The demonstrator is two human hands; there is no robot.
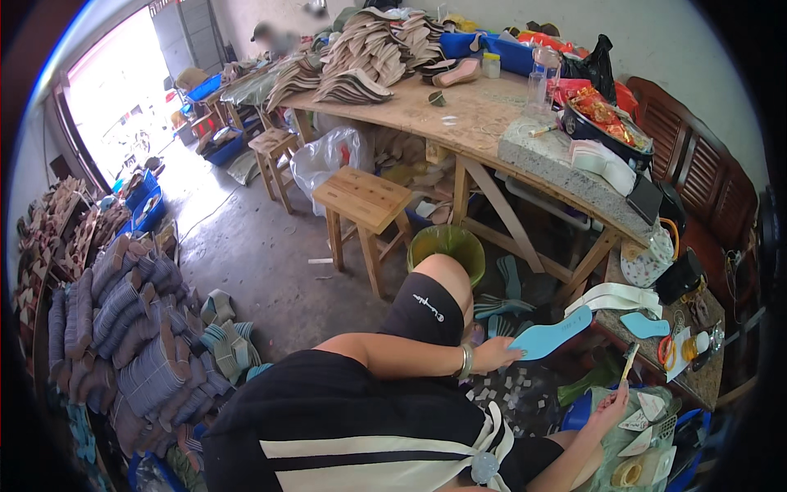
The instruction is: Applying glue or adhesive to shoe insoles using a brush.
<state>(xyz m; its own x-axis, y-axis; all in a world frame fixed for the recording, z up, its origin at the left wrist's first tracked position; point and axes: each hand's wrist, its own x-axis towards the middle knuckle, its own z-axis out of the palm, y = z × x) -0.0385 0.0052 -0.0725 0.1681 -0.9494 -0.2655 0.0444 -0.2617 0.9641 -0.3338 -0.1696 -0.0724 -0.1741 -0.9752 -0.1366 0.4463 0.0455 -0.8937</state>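
My left hand (494, 354), with a silver bracelet on the wrist, grips the heel end of a light blue shoe insole (551, 334) held flat in front of me. My right hand (611, 407) holds a small brush (630, 361) upright by its handle, just right of and below the insole. Another light blue insole (644, 325) lies on the low side table (697, 385) to the right, beside red-handled scissors (666, 350) and a stack of white strips (611, 296).
A long wooden workbench (475, 115) carries piles of soles, bottles and a stone slab. Two wooden stools (363, 201) and a green bin (447, 244) stand before it. Bundled grey-blue soles (139, 328) are heaped at left. A person sits far back.
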